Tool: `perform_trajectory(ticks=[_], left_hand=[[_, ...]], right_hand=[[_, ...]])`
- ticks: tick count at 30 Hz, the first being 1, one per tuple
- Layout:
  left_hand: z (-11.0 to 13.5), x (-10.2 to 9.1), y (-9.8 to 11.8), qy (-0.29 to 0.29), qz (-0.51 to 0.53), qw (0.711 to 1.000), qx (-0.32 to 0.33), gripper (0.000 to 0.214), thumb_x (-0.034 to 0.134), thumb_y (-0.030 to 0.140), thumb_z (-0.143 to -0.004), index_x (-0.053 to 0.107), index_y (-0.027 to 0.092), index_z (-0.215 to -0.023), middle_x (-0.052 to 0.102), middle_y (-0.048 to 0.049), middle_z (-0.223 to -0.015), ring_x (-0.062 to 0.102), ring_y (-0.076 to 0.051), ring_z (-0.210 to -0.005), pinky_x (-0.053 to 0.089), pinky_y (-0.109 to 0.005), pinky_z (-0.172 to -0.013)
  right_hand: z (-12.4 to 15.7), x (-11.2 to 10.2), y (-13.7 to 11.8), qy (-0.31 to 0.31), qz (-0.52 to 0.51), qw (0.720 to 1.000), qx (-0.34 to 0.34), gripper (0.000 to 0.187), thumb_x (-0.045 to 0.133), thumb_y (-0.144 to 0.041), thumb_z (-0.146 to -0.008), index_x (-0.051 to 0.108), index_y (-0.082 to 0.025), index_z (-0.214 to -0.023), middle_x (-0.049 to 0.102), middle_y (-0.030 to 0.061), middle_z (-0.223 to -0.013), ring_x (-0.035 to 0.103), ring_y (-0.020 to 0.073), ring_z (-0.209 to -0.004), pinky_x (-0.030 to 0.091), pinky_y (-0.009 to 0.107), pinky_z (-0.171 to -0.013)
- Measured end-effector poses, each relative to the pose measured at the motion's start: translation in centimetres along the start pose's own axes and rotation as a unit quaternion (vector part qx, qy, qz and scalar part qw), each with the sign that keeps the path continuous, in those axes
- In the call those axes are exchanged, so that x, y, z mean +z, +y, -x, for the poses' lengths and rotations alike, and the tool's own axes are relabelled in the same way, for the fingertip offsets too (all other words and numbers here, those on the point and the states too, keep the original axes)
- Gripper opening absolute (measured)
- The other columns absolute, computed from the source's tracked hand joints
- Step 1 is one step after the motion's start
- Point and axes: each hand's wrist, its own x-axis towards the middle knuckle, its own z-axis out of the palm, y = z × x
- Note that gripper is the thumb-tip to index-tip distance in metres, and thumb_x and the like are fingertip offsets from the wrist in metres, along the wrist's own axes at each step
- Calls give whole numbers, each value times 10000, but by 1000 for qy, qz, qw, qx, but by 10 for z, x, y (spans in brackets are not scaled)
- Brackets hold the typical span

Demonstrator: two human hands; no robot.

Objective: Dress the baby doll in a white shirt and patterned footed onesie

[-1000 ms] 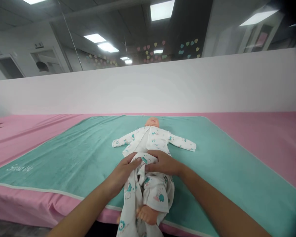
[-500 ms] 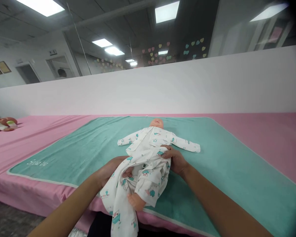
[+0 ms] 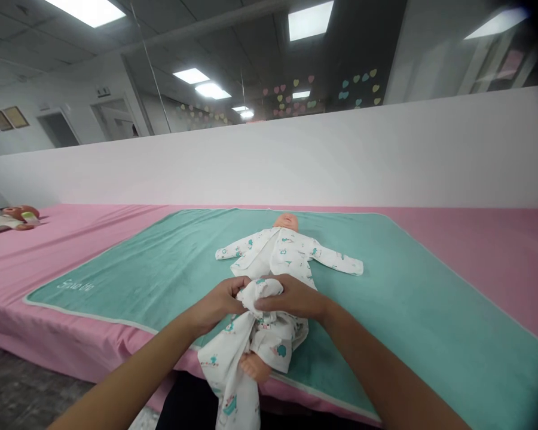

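A baby doll (image 3: pixel 287 221) lies on its back on a green blanket (image 3: pixel 161 263), its head toward the wall. It wears a white printed top (image 3: pixel 291 254) with both sleeves spread out. White printed baby pants (image 3: pixel 235 343) cover one leg, and a bare foot (image 3: pixel 254 366) sticks out of that cuff; the other pant leg hangs over the near edge. My left hand (image 3: pixel 224 304) pinches the bunched waist of the pants from the left. From the right, my right hand (image 3: pixel 296 295) grips the same gathered cloth. The doll's other leg is hidden.
The blanket lies on a pink padded platform (image 3: pixel 448 239) backed by a low white wall (image 3: pixel 269 161). Another doll (image 3: pixel 20 216) lies at the far left. Mirrors or glass with heart stickers rise above the wall. My lap is below the near edge.
My hands have come together from the two sides of the waistband, and the pants' cloth is now bunched between them. The camera view has shifted slightly.
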Motion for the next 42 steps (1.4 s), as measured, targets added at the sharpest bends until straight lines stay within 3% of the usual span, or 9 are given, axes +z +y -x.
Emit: perform_trajectory(ticks=[5,8,16,21,25,27,34,38,42], left_hand=[[0,-20,-8,-87,97,991,-30,281,716,208,-597,589,118,-830,620,-64,-803,587,-192,-747,440,-280,-674],[-13,-20,-7,-29,115,993,8,230,704,179,-630,552,138,-798,613,-43,-772,588,-165,-693,440,-252,-620],[-40,4,6,97,115,987,49,241,663,354,-700,548,153,-766,589,-1,-672,531,-113,-563,406,-205,-511],[-20,-2,11,24,29,999,-29,361,547,483,-761,630,133,-786,638,-53,-752,547,-163,-658,424,-255,-588],[-1,-4,19,-113,-57,991,-32,243,653,383,-697,653,159,-790,646,-42,-785,564,-192,-750,420,-268,-678],[3,-1,18,-115,-69,990,-47,184,682,314,-673,657,161,-773,647,-37,-764,572,-198,-740,419,-269,-667],[-1,5,0,36,173,984,25,159,579,184,-734,629,152,-882,639,-41,-724,582,-171,-621,438,-267,-581],[-2,3,-8,40,233,971,41,82,577,128,-714,608,142,-789,615,-28,-671,560,-138,-562,433,-238,-542],[3,1,-7,-4,180,983,25,241,582,256,-773,602,128,-977,636,-81,-815,587,-172,-670,454,-272,-622]], right_hand=[[0,14,10,-35,-253,966,-23,243,644,-266,-662,632,-115,-852,621,39,-778,565,155,-722,425,293,-691],[-4,17,13,-17,-312,950,-23,281,640,-241,-664,620,-124,-918,630,41,-783,578,153,-704,435,274,-659],[-3,16,10,-9,-260,965,41,556,748,-257,-602,543,-210,-1117,631,48,-966,590,194,-882,461,356,-813],[-4,18,18,29,-333,942,4,382,656,-377,-713,590,-157,-1018,644,58,-857,610,175,-738,480,343,-729],[-7,19,21,42,-336,941,-8,369,628,-408,-734,602,-132,-978,641,69,-826,595,166,-704,477,314,-663],[-7,20,21,48,-313,949,-4,392,623,-429,-732,599,-138,-994,638,75,-856,592,177,-740,472,320,-670],[-2,17,2,-32,-133,990,34,450,737,-378,-599,607,-217,-999,629,34,-946,569,206,-890,453,346,-773],[1,15,-4,-100,-36,992,72,401,750,-325,-571,629,-225,-940,633,16,-938,562,206,-897,453,325,-758],[-2,14,9,-49,-113,990,61,358,726,-259,-597,630,-190,-935,635,23,-878,573,190,-846,454,307,-726]])
